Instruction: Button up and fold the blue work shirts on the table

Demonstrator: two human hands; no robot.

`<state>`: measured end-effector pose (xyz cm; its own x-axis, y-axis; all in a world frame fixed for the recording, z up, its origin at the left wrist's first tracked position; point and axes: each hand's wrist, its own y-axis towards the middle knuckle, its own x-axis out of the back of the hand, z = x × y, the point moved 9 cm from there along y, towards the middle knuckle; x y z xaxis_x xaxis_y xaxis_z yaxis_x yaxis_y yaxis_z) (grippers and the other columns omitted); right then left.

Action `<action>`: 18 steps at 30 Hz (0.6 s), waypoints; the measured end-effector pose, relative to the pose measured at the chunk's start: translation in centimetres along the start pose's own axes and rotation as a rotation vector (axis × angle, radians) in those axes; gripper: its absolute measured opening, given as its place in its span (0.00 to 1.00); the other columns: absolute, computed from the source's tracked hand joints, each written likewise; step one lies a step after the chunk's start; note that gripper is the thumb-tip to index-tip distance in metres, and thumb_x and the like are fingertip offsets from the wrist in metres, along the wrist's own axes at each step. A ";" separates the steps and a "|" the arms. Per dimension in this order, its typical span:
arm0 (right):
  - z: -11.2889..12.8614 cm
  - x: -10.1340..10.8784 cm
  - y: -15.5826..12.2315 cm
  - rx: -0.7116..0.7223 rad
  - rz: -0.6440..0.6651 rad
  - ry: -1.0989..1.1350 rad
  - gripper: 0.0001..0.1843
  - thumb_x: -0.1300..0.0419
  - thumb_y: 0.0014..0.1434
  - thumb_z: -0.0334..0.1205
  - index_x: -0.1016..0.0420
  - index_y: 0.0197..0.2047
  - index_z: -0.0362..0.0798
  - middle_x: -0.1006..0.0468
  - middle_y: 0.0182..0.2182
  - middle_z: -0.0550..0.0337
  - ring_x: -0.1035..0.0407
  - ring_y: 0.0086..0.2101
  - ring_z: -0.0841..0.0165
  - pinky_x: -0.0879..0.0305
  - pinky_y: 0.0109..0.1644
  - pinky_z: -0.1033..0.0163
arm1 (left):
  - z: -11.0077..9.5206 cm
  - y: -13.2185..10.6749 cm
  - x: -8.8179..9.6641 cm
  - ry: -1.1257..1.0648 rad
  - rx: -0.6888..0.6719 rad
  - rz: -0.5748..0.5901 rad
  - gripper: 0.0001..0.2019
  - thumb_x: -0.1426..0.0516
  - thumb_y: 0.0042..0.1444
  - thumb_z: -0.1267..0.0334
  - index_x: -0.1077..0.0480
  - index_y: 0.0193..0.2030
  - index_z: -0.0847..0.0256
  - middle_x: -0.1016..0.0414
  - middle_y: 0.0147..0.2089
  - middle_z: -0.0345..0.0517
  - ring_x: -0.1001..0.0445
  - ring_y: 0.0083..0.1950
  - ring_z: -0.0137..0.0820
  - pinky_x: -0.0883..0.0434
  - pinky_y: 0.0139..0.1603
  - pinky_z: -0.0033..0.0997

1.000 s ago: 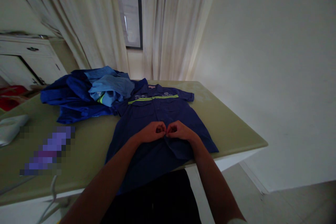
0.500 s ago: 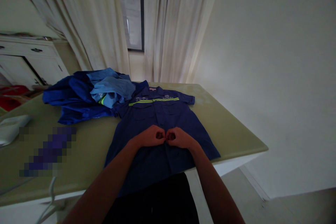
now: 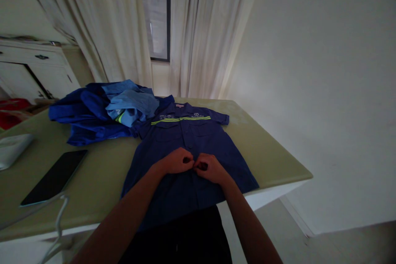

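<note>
A: Where to find the navy shirt?
B: Mid to lower ctr of frame, face up, approx. flat, yellow stripe across chest. Hem at bottom ctr, at or just over near edge of surface, right by dark trousers.

A: And the grip?
B: Narrow, L + R. Left hand and right hand just beside each other, ctr of frame, fingertips pinched on shirt's front opening. Exact bit of cloth between: can't tell, too dark.

A: Likely handling?
B: Prob. light, soft, maybe a bit crisp; not fragile, not esp. slippery. Apt to crease or slide if tugged. Best to take hold low on front edges, thumb + finger each side.

A: Surface & room?
B: Dull green top, white below. Crumpled blue clothes upper left of ctr, touching shirt's sleeve there. Lower left: dark flat device, cable nearby. White object at left edge, unclear what. Beyond: cabinet upper left, pale curtains + strip of window top ctr, plain wall right, floor lower right. Dim light o'all.
</note>
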<state>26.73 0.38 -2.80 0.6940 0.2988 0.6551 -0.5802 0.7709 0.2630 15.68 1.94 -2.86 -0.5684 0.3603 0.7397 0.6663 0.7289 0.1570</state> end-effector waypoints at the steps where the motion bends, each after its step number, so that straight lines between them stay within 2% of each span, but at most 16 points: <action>1: 0.0 0.1 0.0 0.005 -0.011 0.023 0.04 0.33 0.54 0.32 0.20 0.35 0.48 0.25 0.31 0.62 0.33 0.29 0.72 0.40 0.35 0.67 | 0.0 0.0 0.0 -0.011 0.015 0.006 0.07 0.44 0.56 0.66 0.27 0.28 0.62 0.30 0.25 0.36 0.34 0.28 0.25 0.43 0.31 0.27; 4: -0.4 0.4 0.0 -0.026 -0.037 0.082 0.02 0.34 0.56 0.34 0.20 0.35 0.47 0.24 0.31 0.62 0.32 0.29 0.72 0.39 0.35 0.67 | 0.2 -0.1 -0.2 -0.072 0.057 0.030 0.06 0.43 0.56 0.65 0.24 0.35 0.61 0.27 0.28 0.37 0.31 0.29 0.25 0.40 0.31 0.26; 10: -0.8 0.4 0.1 -0.117 -0.027 0.150 0.03 0.37 0.57 0.32 0.21 0.35 0.47 0.26 0.26 0.65 0.34 0.27 0.72 0.41 0.34 0.68 | 0.2 -0.2 -0.2 -0.155 0.054 0.048 0.07 0.38 0.55 0.59 0.25 0.35 0.61 0.26 0.30 0.38 0.30 0.31 0.27 0.37 0.33 0.26; 15: -0.3 0.6 0.0 -0.076 -0.040 0.118 0.02 0.38 0.58 0.32 0.23 0.35 0.47 0.25 0.28 0.64 0.34 0.28 0.72 0.41 0.35 0.67 | 0.9 0.0 -0.8 -0.085 0.101 0.071 0.07 0.38 0.52 0.60 0.27 0.35 0.59 0.26 0.32 0.37 0.30 0.33 0.28 0.38 0.34 0.28; 18: -0.4 0.8 0.0 -0.069 -0.077 0.110 0.04 0.38 0.62 0.38 0.24 0.36 0.48 0.24 0.29 0.62 0.34 0.30 0.71 0.41 0.35 0.67 | 1.3 0.2 -0.9 -0.053 0.101 0.048 0.06 0.39 0.51 0.63 0.31 0.35 0.58 0.28 0.34 0.36 0.31 0.34 0.28 0.39 0.35 0.28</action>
<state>27.47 0.85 -2.60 0.7801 0.2941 0.5522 -0.4955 0.8294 0.2581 15.77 2.50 -4.34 -0.5634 0.4250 0.7085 0.6432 0.7639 0.0533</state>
